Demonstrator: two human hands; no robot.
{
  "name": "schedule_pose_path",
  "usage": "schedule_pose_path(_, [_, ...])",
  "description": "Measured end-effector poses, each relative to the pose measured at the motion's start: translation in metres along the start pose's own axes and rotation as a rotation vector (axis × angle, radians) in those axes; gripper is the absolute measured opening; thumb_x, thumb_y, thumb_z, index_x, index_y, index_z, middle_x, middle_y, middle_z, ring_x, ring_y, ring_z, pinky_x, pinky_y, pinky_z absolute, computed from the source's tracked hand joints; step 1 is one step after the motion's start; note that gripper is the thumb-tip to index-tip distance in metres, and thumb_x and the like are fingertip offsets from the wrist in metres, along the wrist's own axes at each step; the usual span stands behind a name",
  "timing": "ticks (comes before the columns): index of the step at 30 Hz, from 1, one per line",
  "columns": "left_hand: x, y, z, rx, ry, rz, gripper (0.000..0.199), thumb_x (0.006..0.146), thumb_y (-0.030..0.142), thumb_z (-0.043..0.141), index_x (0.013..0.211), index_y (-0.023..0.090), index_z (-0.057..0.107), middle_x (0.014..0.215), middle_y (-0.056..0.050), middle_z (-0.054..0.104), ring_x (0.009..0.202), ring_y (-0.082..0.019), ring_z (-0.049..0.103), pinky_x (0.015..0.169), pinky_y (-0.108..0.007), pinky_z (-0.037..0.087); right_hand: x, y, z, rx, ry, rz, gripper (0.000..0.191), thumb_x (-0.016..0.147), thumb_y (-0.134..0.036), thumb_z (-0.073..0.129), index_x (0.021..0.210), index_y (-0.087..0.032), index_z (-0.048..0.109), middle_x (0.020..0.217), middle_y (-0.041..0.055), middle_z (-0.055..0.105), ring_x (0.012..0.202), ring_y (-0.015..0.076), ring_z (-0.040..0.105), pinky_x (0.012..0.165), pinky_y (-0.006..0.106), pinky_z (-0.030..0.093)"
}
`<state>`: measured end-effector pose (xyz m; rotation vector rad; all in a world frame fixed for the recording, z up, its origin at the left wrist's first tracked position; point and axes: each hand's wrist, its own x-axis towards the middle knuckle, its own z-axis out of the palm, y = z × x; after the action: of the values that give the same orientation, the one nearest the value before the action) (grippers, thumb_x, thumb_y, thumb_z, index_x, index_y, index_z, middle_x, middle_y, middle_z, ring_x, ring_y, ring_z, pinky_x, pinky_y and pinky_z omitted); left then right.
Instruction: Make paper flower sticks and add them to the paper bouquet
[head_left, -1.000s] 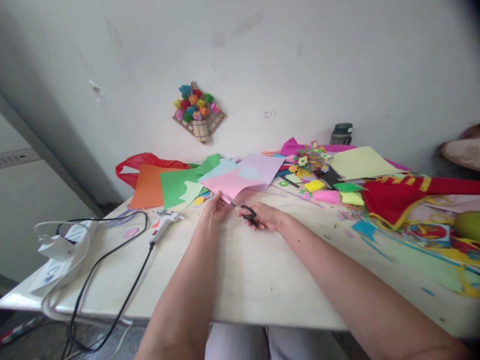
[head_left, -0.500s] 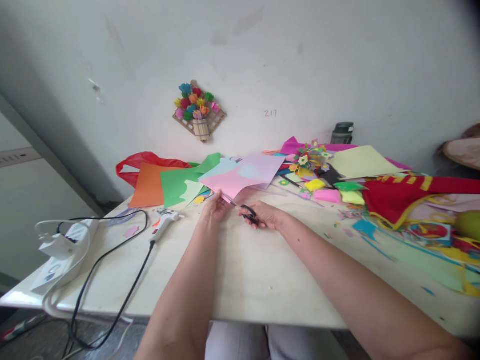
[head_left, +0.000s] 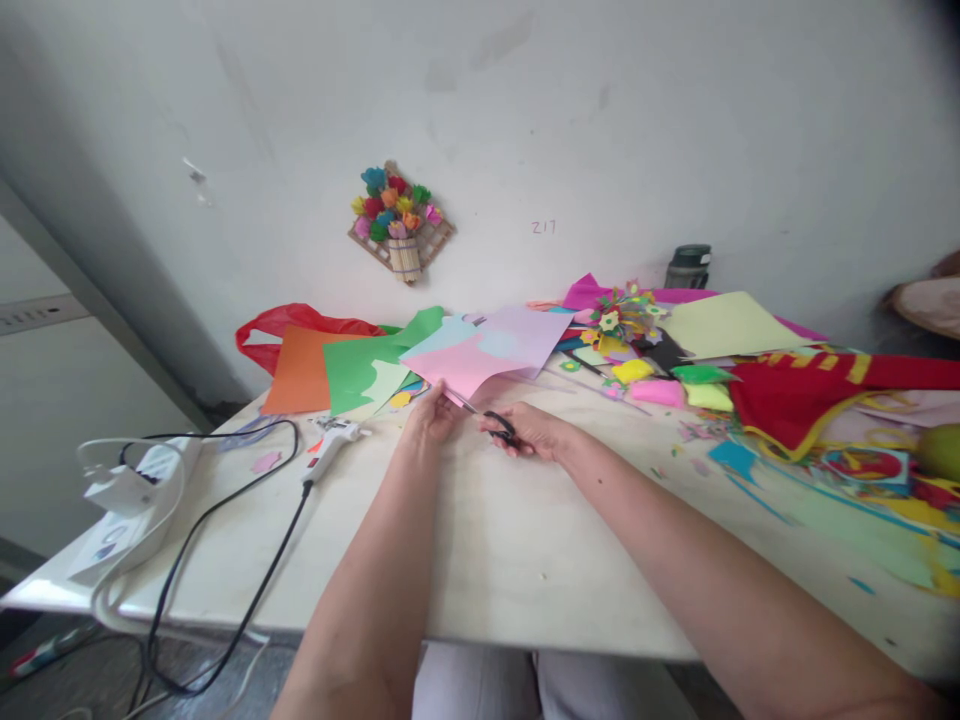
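My right hand [head_left: 527, 430] is closed round the black handles of a pair of scissors [head_left: 501, 425], whose blades point left toward my left hand. With its fingers closed on the near edge, my left hand [head_left: 435, 415] holds a sheet of pink paper [head_left: 454, 364]. The scissor blades lie at that same edge, beside my left fingers; whether they are parted I cannot make out. Behind the pink area, pale blue and lilac paper [head_left: 529, 335] spreads toward the wall.
To the left lie a hot glue gun [head_left: 330, 450], a power strip [head_left: 124, 530] with cables, green paper [head_left: 356, 370] and orange paper [head_left: 300, 370]. Rightward are bright soft packets [head_left: 656, 392], a red cloth [head_left: 795, 400] with yellow trim, a bunch of paper flowers [head_left: 622, 320] and scraps.
The whole view has shifted very slightly. Both hands, the scissors and the pink paper keep nearly the same places.
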<state>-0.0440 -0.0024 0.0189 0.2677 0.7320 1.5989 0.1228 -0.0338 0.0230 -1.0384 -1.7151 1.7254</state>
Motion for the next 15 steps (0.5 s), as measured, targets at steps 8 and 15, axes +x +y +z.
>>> schedule_pose_path(8, [0.0036,-0.0003,-0.0016,-0.022,0.004,0.007,0.010,0.078,0.006,0.048,0.072,0.011,0.055,0.059,-0.004,0.063,0.054,-0.012,0.061,0.063,-0.025,0.053,0.0000,-0.0009,-0.0002,-0.020,0.013,0.001,0.032,0.069,-0.045,0.060,0.074,-0.014,0.053,0.048,-0.0058,0.048,0.030,0.0018,0.039,0.024,0.013,0.014])
schedule_pose_path(15, [0.0057,0.0003,-0.0015,-0.059,0.018,-0.010,0.008,0.078,0.007,0.049,0.080,0.012,0.055,0.059,-0.003,0.063,0.053,-0.011,0.061,0.060,-0.023,0.053,-0.0017,-0.0018,-0.0029,-0.011,0.015,0.012,0.029,0.069,-0.042,0.061,0.074,-0.013,0.054,0.048,-0.0057,0.049,0.030,0.0012,0.039,0.025,0.013,0.014])
